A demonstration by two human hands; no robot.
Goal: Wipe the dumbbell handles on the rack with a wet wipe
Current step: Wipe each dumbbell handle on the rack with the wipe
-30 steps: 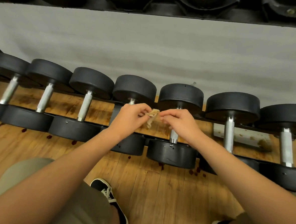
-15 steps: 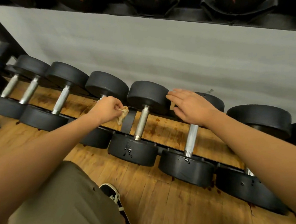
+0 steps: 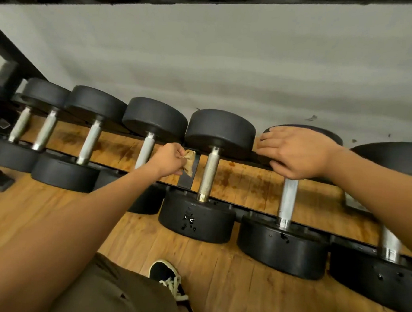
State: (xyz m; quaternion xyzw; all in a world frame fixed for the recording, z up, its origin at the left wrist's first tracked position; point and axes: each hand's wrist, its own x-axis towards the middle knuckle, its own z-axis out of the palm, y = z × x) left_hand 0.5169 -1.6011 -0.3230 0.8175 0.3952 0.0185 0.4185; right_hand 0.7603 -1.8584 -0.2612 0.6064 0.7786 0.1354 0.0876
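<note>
We are seeing the left hand (image 3: 169, 159) pinching the crumpled wet wipe (image 3: 189, 162) in curled fingers, hanging just left of a dumbbell handle (image 3: 210, 173) (contact unclear) over the rack (image 3: 186, 182). The right hand (image 3: 296, 154) is resting, fingers straight, on a dumbbell head (image 3: 326, 135).

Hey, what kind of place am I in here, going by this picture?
Most likely a gym's free-weight area. A row of black dumbbells with metal handles sits on a low rack over a wooden floor, and the left hand holds a wipe beside one handle.
</note>
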